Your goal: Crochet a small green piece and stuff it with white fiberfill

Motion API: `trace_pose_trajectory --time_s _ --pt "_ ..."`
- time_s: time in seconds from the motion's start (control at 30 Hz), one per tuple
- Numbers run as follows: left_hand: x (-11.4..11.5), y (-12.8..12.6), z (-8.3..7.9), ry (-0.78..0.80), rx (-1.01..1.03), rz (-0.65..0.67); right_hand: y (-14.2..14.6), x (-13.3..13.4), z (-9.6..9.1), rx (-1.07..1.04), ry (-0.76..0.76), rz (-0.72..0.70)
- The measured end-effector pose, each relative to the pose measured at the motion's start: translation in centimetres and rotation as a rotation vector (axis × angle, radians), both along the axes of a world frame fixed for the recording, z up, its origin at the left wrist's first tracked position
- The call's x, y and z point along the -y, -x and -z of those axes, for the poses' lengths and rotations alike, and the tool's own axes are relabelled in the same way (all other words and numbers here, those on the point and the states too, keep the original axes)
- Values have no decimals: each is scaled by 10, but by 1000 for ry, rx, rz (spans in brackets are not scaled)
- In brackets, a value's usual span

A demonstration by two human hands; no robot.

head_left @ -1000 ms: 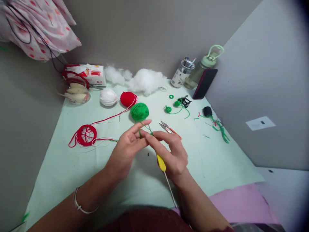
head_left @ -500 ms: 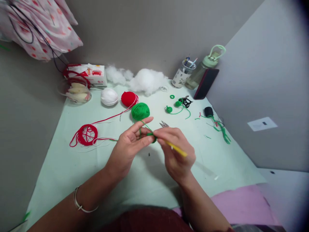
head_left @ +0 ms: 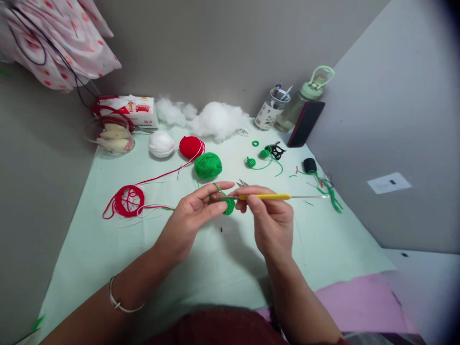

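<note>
**Green round on the hook, hands meeting mid-counter**

The left hand (head_left: 187,220) is half curled, its thumb and forefinger pinching a small green crochet piece (head_left: 228,206). That piece hangs just above the counter (head_left: 108,249) between the two hands. The right hand (head_left: 271,223) is closed around the yellow grip of the crochet hook (head_left: 266,197). The hook lies level, its working tip pointing to 9 o'clock at the left fingertips and its bare shaft running out to 3 o'clock.

As I judge it, the stitch goes best if the left pinch stays close to the working loop. The strand from the green yarn ball (head_left: 208,166), at 12 o'clock from the hands, should run over the forefinger with even tension. The hook is better turned by the wrist than pushed.

Counted:
- **Yarn balls:** three, the green one plus a red yarn ball (head_left: 189,146) and a white yarn ball (head_left: 161,144), both at 11 o'clock.
- **Loose red yarn coil (head_left: 125,201):** one, at 9 o'clock.
- **Thread snips (head_left: 242,183):** one pair, just behind the hook.
- **Small green finished bits (head_left: 250,162):** three, at 1 o'clock.
- **Hook:** one.
</note>
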State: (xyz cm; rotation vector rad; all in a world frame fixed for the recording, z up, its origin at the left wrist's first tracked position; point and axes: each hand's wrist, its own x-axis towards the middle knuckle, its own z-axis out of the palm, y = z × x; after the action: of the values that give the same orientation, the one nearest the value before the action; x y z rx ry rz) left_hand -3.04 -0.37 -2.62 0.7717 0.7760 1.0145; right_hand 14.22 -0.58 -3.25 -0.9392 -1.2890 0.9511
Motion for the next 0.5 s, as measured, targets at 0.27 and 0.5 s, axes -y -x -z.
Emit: trace_pose_trajectory --time_s 0.27,0.5 --pt "-1 5 2 -52 -80 -37 1 1 -4 -93 7 -10" --pt "0 3 4 -150 -194 -119 3 12 1 335 -338 111"
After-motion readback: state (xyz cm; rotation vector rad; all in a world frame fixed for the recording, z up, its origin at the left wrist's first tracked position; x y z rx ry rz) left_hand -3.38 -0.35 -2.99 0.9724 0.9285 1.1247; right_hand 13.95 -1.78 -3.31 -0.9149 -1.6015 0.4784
